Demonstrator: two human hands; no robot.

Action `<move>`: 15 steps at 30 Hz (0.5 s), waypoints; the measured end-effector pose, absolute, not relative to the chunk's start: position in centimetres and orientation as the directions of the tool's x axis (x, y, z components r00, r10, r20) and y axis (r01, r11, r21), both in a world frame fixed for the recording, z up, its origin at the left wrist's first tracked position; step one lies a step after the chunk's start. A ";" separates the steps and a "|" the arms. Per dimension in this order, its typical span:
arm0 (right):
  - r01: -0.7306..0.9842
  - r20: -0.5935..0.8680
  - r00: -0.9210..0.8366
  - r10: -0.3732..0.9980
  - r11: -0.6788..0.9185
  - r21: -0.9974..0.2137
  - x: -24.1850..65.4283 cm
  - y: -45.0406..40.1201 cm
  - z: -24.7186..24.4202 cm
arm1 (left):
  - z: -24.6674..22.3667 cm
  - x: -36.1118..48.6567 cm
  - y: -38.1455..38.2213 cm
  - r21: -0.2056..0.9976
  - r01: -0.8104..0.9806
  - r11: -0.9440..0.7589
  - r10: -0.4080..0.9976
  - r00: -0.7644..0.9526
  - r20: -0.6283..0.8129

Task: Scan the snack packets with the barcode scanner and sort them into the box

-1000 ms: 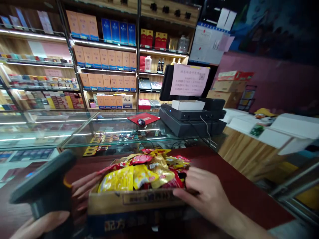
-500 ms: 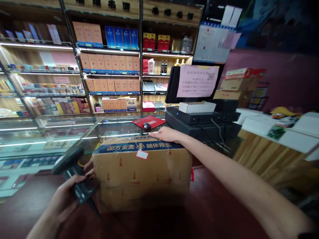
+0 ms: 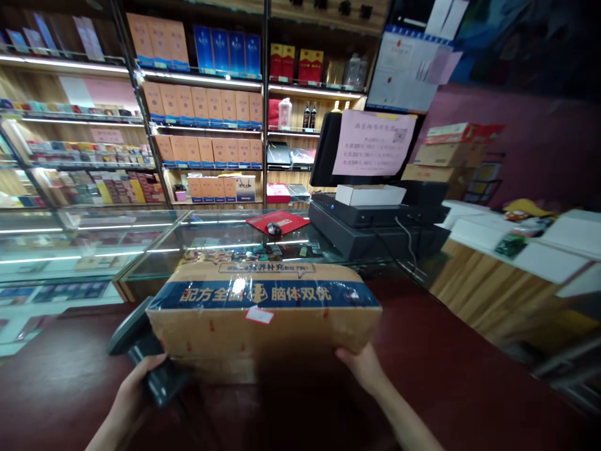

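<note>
A cardboard box with a blue printed band and yellow lettering is in front of me, its top and near side showing. A small red-edged white label sticks to its near upper edge. My left hand is closed around the handle of a dark barcode scanner, at the box's left end. Whether its hidden fingers also touch the box, I cannot tell. My right hand grips the right end of the box low down, thumb on the near side and other fingers hidden behind it.
Beneath the box spreads a dark red tabletop. Beyond lies a glass counter with a red mouse pad and a mouse. A monitor stands over a black cash drawer. Stocked shelves line the back.
My right hand has moved from the box's top far edge down to its right end. The box has come nearer and tipped, showing more of its top. The left hand still holds the scanner.
</note>
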State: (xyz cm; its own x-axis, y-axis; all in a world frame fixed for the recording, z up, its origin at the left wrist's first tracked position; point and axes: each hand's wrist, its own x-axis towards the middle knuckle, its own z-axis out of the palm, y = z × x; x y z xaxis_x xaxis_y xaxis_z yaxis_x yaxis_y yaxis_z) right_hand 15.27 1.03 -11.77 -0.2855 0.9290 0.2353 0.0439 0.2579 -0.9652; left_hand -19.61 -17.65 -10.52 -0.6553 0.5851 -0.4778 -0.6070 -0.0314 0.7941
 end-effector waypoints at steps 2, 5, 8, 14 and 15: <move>-0.039 0.174 -0.239 0.955 0.170 -0.985 14.2 1.7 -13.1 | -10.3 -19.2 -17.6 0.793 -0.606 -0.062 0.614 -0.649 -0.449; -0.197 0.023 -0.282 0.959 -0.034 -0.980 13.0 3.5 -11.6 | -10.0 -18.5 -17.7 0.764 -0.636 -0.111 0.659 -0.623 -0.423; -0.193 -0.221 -0.487 0.845 -0.351 -0.916 12.5 5.4 -8.8 | -9.9 -18.5 -18.0 0.742 -0.654 -0.150 0.692 -0.605 -0.394; 0.007 -0.490 -0.687 0.536 -0.669 -0.743 12.6 8.0 -5.5 | -10.3 -20.7 -18.6 0.719 -0.659 -0.220 0.773 -0.568 -0.284; 0.004 -0.491 -0.685 0.538 -0.671 -0.741 12.8 8.4 -5.2 | -10.3 -21.0 -18.6 0.716 -0.663 -0.220 0.785 -0.556 -0.274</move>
